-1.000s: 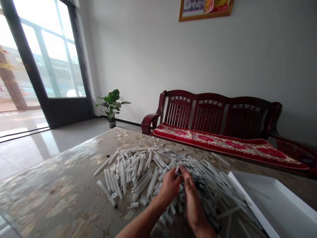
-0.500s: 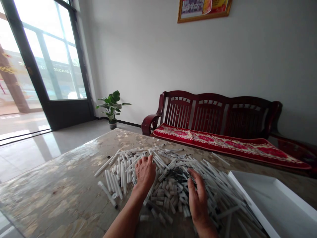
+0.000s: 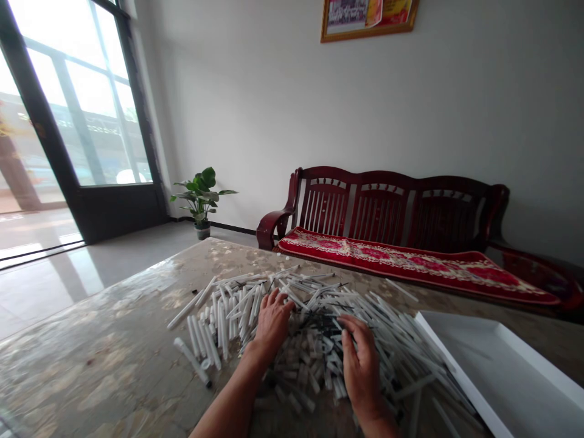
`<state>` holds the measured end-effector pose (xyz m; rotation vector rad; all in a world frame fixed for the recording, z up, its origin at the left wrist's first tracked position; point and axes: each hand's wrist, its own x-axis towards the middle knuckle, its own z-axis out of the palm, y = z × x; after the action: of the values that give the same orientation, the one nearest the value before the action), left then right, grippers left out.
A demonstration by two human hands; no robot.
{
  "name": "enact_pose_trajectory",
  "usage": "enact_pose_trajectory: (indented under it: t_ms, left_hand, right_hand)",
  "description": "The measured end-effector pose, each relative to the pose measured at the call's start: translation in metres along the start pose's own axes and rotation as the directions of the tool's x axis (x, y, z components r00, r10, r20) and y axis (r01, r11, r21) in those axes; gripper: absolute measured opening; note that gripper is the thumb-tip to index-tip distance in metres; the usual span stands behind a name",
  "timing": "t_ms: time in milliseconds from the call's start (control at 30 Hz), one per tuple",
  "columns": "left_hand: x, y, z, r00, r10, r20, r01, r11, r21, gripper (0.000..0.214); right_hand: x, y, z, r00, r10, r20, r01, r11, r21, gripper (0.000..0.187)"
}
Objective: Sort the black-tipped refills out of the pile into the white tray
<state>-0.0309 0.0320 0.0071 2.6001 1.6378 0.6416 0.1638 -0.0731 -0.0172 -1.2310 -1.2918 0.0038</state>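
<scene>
Loose pen parts lie heaped on the table around both hands. My left hand [image 3: 274, 319] reaches over the middle of the heap, its fingers slightly apart and bent down, fingertips partly hidden, beside white pen barrels [image 3: 222, 325]. A thin dark stick rises just beyond its fingers. My right hand [image 3: 362, 365] is at the heap's right side, with thumb and fingers curved towards each other around something too small to make out. Between the hands lie small translucent pen caps [image 3: 303, 359] and dark thin pieces [image 3: 314, 319]. More whitish pen tubes [image 3: 401, 328] spread beyond the right hand.
A shallow white box [image 3: 497, 359] stands at the right on the patterned table [image 3: 118, 340]. One pen tube [image 3: 194, 363] lies apart at the left. Behind are a dark red wooden bench [image 3: 381, 207], a potted plant [image 3: 201, 194] and a glass door [image 3: 100, 121].
My left hand has drawn slightly back towards me and its fingers have spread a little. My right hand has shifted slightly left. The whole view has turned a little.
</scene>
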Motion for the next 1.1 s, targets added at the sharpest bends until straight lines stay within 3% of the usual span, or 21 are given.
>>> enact_pose_trajectory:
  t_ms: [200, 400, 633, 733, 967, 1100]
  left_hand:
    - [-0.001, 0.003, -0.001, 0.979, 0.144, -0.146, -0.162, 0.98, -0.12, 0.017]
    - [-0.006, 0.022, -0.007, 0.873, 0.35, -0.339, -0.414, 0.9, -0.138, 0.014]
    - [-0.016, 0.049, -0.006, 0.838, 0.469, -0.279, -0.518, 0.845, -0.135, 0.022]
    - [-0.017, 0.051, -0.004, 0.83, 0.485, -0.276, -0.534, 0.834, -0.141, 0.025]
    - [-0.017, 0.051, -0.003, 0.852, 0.455, -0.258, -0.509, 0.836, -0.205, 0.025]
    - [-0.018, 0.053, -0.004, 0.862, 0.437, -0.256, -0.489, 0.851, -0.191, 0.024]
  right_hand:
    - [0.003, -0.005, -0.005, 0.998, -0.052, 0.033, 0.055, 0.995, -0.087, 0.024]
    - [0.008, -0.01, -0.012, 0.991, 0.078, 0.107, -0.051, 0.972, -0.229, 0.035]
    - [0.014, -0.008, -0.018, 0.969, 0.219, 0.111, -0.156, 0.898, -0.412, 0.05]
    - [0.017, -0.007, -0.021, 0.958, 0.251, 0.137, -0.191, 0.919, -0.346, 0.049]
    - [0.023, -0.001, -0.025, 0.968, 0.159, 0.192, -0.154, 0.987, -0.038, 0.031]
    - [0.021, 0.0, -0.026, 0.957, 0.231, 0.173, -0.222, 0.972, -0.071, 0.037]
